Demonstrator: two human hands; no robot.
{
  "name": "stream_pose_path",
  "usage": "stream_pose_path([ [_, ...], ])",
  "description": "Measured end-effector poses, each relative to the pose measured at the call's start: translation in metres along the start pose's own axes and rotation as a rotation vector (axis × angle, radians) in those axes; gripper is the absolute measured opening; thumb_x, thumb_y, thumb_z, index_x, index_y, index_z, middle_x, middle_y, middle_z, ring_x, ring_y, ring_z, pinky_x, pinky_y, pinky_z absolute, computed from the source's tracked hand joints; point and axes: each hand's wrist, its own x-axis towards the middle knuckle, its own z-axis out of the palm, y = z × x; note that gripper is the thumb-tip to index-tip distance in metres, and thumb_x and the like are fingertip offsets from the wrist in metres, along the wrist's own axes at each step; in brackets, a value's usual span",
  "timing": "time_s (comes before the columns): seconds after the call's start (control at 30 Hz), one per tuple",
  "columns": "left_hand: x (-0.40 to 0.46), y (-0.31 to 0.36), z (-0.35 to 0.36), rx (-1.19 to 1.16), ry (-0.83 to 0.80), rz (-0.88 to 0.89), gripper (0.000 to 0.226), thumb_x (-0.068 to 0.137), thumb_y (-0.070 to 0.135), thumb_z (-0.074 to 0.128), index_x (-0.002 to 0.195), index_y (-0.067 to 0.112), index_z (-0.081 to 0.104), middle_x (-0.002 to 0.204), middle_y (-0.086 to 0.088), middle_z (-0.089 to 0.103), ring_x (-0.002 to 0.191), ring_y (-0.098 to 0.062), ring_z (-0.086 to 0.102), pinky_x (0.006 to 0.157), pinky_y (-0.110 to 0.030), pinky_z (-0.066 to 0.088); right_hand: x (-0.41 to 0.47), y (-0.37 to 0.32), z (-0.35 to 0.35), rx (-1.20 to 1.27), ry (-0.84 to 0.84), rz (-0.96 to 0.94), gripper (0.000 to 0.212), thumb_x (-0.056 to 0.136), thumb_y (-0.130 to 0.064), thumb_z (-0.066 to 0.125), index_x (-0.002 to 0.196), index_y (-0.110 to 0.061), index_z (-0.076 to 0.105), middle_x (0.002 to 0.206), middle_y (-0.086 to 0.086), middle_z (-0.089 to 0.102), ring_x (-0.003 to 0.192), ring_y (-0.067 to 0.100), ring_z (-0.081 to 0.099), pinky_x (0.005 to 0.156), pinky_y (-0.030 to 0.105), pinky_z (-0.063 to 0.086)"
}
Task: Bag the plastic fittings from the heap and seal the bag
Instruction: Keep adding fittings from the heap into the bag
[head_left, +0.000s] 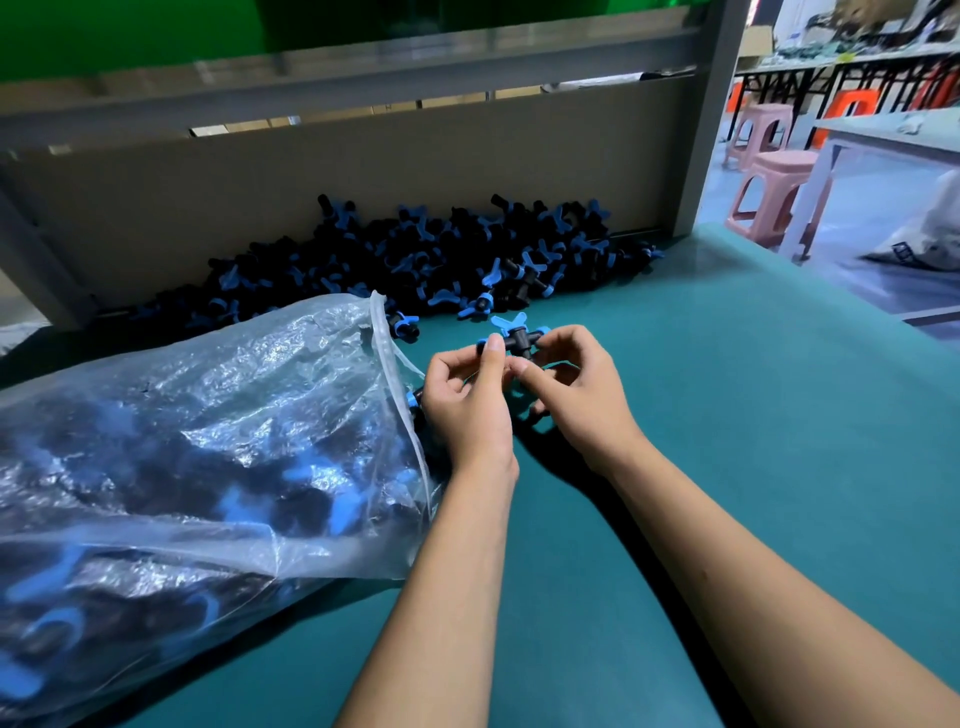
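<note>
Black-and-blue winged fitting (517, 338) pinched between both hands (519, 384).

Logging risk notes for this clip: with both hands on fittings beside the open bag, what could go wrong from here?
1. The bag lies on its side, full and unsealed; fittings at its mouth could spill onto the table.
2. The left hand and right hand share a small cluster of fittings, so one could drop in transfer.
3. The heap is still large; this bag may not close if overfilled.
</note>
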Motion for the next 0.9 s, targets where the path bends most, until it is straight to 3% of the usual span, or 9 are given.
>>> stream_pose_path([
  [0.17,-0.005,0.001,0.003,0.123,-0.062,0.1,0.017,0.09,0.013,0.078,0.083,0.012,0.063,0.075,0.003,0.068,0.072,-0.009,0.062,0.07,-0.022,0.051,0.002,0.0,-0.003,0.09,0.001,0.078,0.024,0.084,-0.022,0.08,0.097,-0.01,0.064,0.083,0.007,0.068,0.07,0.02,0.062,0.07,0.042,0.058],
  [0.23,-0.009,0.003,0.005,0.143,-0.091,0.114,0.02,0.099,0.021,0.068,0.082,0.012,0.061,0.078,0.001,0.067,0.069,-0.01,0.06,0.065,-0.026,0.05,0.004,-0.004,-0.004,0.331,-0.005,0.181,0.011,0.094,-0.014,0.067,0.098,-0.003,0.065,0.089,0.015,0.071,0.07,0.026,0.07,0.067,0.035,0.061],
  [0.37,-0.013,0.007,0.006,0.202,-0.046,0.198,0.025,0.094,0.035,0.053,0.08,0.015,0.061,0.079,0.0,0.067,0.074,-0.013,0.059,0.069,-0.041,0.048,0.007,-0.012,-0.014,0.714,0.012,0.37,0.022,0.104,-0.012,0.05,0.096,0.005,0.063,0.086,0.02,0.072,0.068,0.019,0.071,0.062,0.021,0.057],
  [0.5,-0.014,0.014,0.005,0.207,0.064,0.274,0.02,0.088,0.028,0.05,0.077,0.014,0.06,0.076,-0.003,0.065,0.075,-0.019,0.056,0.074,-0.057,0.05,0.007,-0.016,-0.016,0.89,0.09,0.452,0.021,0.105,-0.008,0.047,0.098,0.008,0.058,0.087,0.025,0.069,0.06,0.017,0.07,0.054,0.018,0.055],
  [0.63,-0.016,0.023,0.008,0.209,0.075,0.372,0.018,0.088,0.024,0.049,0.076,0.015,0.058,0.074,-0.004,0.064,0.071,-0.019,0.055,0.067,-0.051,0.048,0.008,-0.014,-0.015,0.806,0.084,0.453,0.021,0.105,-0.01,0.047,0.096,0.004,0.06,0.087,0.023,0.071,0.062,0.016,0.069,0.056,0.019,0.056],
  [0.77,-0.02,0.034,0.015,0.207,0.015,0.494,0.018,0.09,0.017,0.049,0.079,0.008,0.06,0.07,0.002,0.062,0.068,-0.012,0.059,0.061,-0.029,0.043,0.008,-0.015,-0.012,0.642,0.05,0.4,0.021,0.105,-0.014,0.048,0.098,0.0,0.062,0.082,0.015,0.073,0.053,0.011,0.057,0.047,0.018,0.045],
  [0.9,-0.024,0.043,0.02,0.262,-0.062,0.61,0.017,0.091,0.012,0.051,0.081,0.003,0.06,0.07,0.002,0.061,0.066,-0.013,0.06,0.062,-0.024,0.045,-0.002,-0.018,-0.001,0.288,0.019,0.289,0.016,0.095,-0.016,0.064,0.084,-0.005,0.068,0.065,0.004,0.068,0.05,0.016,0.051,0.048,0.027,0.04],
])
